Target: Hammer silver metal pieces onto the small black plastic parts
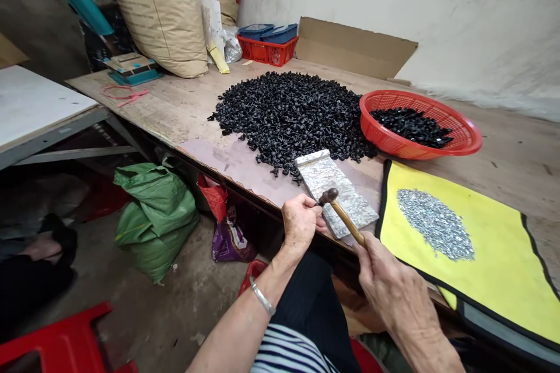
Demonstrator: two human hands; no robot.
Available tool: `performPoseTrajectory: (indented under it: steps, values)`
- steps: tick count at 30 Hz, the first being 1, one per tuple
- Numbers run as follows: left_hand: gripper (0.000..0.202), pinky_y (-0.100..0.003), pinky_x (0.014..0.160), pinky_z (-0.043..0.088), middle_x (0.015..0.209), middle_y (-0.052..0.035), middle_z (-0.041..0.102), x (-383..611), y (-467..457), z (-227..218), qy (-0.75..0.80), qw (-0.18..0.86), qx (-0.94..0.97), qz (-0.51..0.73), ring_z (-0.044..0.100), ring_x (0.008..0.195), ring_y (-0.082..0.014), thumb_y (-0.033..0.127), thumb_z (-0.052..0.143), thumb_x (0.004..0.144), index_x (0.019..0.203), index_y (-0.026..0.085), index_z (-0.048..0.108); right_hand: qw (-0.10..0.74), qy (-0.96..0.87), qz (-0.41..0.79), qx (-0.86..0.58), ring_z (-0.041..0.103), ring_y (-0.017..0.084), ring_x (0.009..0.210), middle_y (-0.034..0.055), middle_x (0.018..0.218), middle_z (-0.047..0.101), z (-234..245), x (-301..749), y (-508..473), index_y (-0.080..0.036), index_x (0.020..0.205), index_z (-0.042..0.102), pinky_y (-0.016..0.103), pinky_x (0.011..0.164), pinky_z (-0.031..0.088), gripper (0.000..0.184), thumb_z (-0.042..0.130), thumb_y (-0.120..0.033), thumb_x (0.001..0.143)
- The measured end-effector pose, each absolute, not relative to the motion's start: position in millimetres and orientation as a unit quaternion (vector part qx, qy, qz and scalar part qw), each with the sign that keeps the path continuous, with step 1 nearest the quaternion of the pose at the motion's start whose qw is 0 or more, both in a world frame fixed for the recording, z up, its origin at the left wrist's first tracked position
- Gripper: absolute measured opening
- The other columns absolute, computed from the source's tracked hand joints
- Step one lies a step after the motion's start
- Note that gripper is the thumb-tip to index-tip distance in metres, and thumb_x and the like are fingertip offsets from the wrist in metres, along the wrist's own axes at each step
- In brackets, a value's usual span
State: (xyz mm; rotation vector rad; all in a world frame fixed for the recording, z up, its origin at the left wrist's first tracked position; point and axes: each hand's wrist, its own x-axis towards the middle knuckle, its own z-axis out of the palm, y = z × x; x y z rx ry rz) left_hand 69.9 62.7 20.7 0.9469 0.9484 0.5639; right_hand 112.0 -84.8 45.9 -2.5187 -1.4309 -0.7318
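Small hammer [345, 217], wooden handle, lies on a diagonal: head up-left, butt down-right. Right hand [387, 282] is wrapped shut around the handle near the butt. Left hand [300, 224] is nearer the head, fingers pinched together just beside it. Whatever they pinch, if anything, is hidden or too small to make out. Can't tell if the head touches the speckled stone slab [345, 192], which sits on the bench [175, 116] just beyond the hands. Relative to the slab: black plastic parts [289, 119] beyond, red basket [464, 131] beyond right, yellow mat [494, 262] with silver bits [435, 224] right. Individual bits unresolved.
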Motion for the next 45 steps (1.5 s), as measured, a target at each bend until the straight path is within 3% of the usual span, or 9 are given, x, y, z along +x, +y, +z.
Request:
performPoseTrajectory:
  steps: [6, 10, 15, 20, 24, 28, 30, 34, 45]
  values:
    - [0.012, -0.022, 0.031, 0.046, 0.032, 0.0048, 0.050, 70.1, 64.3, 16.7, 0.427, 0.752, 0.436, 0.250, 0.050, 0.028, -0.0124, 0.005, 0.056, 0.062, 0.058, 0.015, 0.050, 0.159, -0.474, -0.258, -0.827, 0.064, 0.014, 0.059, 0.0074, 0.088, 0.071, 52.0, 113.1, -88.5, -0.011, 0.107, 0.060, 0.022, 0.054, 0.045, 0.029, 0.045, -0.027, 0.089]
    - [0.012, -0.021, 0.030, 0.045, 0.032, 0.0046, 0.050, 70.0, 63.6, 15.2, 0.431, 0.747, 0.441, 0.250, 0.050, 0.027, -0.0123, 0.006, 0.056, 0.061, 0.059, 0.015, 0.050, 0.181, -0.455, -0.205, -0.848, 0.064, 0.015, 0.058, 0.0067, 0.085, 0.070, 53.3, 111.6, -92.3, -0.014, 0.106, 0.061, 0.023, 0.052, 0.044, 0.030, 0.043, -0.031, 0.089]
    - [0.012, -0.022, 0.031, 0.046, 0.033, 0.0045, 0.051, 68.7, 63.8, 17.0, 0.423, 0.754, 0.432, 0.257, 0.050, 0.028, -0.0123, 0.008, 0.058, 0.060, 0.059, 0.016, 0.049, 0.333, -0.282, 0.029, -0.899, 0.055, 0.015, 0.048, 0.0009, 0.059, 0.059, 55.2, 125.5, -84.9, -0.019, 0.101, 0.061, 0.026, 0.046, 0.042, 0.034, 0.047, -0.044, 0.082]
    - [0.012, -0.023, 0.032, 0.046, 0.033, 0.0048, 0.051, 67.6, 64.3, 19.3, 0.429, 0.755, 0.425, 0.257, 0.050, 0.028, -0.0122, 0.011, 0.060, 0.061, 0.061, 0.016, 0.049, 0.520, -0.098, 0.305, -0.792, 0.038, 0.009, 0.037, -0.0062, 0.055, 0.047, 48.3, 137.9, -73.9, -0.021, 0.130, 0.041, 0.022, 0.031, 0.031, 0.064, 0.055, -0.045, 0.072]
    - [0.012, -0.023, 0.032, 0.046, 0.033, 0.0055, 0.051, 68.9, 63.9, 21.5, 0.435, 0.754, 0.424, 0.253, 0.049, 0.028, -0.0120, 0.011, 0.059, 0.062, 0.064, 0.016, 0.050, 0.383, -0.186, 0.280, -0.861, 0.045, 0.013, 0.039, -0.0039, 0.054, 0.052, 49.5, 141.8, -74.4, -0.020, 0.127, 0.045, 0.024, 0.036, 0.034, 0.055, 0.045, -0.043, 0.077]
    - [0.009, -0.022, 0.032, 0.045, 0.033, 0.0055, 0.050, 70.2, 63.4, 22.1, 0.437, 0.751, 0.426, 0.252, 0.049, 0.028, -0.0113, 0.011, 0.058, 0.062, 0.064, 0.016, 0.051, 0.157, -0.339, 0.054, -0.926, 0.051, 0.015, 0.052, 0.0036, 0.061, 0.057, 64.3, 149.4, -62.2, -0.021, 0.079, 0.064, 0.025, 0.043, 0.026, 0.024, 0.047, -0.038, 0.079]
    - [0.008, -0.021, 0.033, 0.045, 0.034, 0.0051, 0.050, 69.8, 63.6, 21.4, 0.428, 0.756, 0.424, 0.256, 0.049, 0.029, -0.0106, 0.011, 0.057, 0.063, 0.064, 0.015, 0.051, 0.086, -0.399, -0.062, -0.911, 0.054, 0.015, 0.060, 0.0056, 0.073, 0.061, 68.9, 155.9, -43.9, -0.019, 0.076, 0.063, 0.025, 0.048, 0.028, 0.026, 0.042, -0.033, 0.084]
    - [0.009, -0.022, 0.034, 0.047, 0.042, 0.0039, 0.055, 66.8, 65.2, 19.2, 0.406, 0.773, 0.403, 0.275, 0.051, 0.032, -0.0102, 0.015, 0.059, 0.061, 0.063, 0.015, 0.050, 0.026, -0.506, -0.050, -0.860, 0.059, 0.015, 0.076, 0.0065, 0.092, 0.064, 64.2, 170.2, 1.5, -0.018, 0.095, 0.064, 0.025, 0.061, 0.036, 0.028, 0.037, -0.023, 0.088]
    - [0.020, -0.026, 0.038, 0.051, 0.054, 0.0019, 0.058, 60.3, 68.8, 12.3, 0.372, 0.807, 0.352, 0.293, 0.055, 0.037, -0.0112, 0.025, 0.064, 0.060, 0.066, 0.016, 0.048, -0.072, -0.517, -0.007, -0.853, 0.062, 0.017, 0.069, 0.0097, 0.094, 0.064, 53.1, 167.3, 25.7, -0.015, 0.087, 0.063, 0.026, 0.053, 0.028, 0.026, 0.038, -0.019, 0.084]
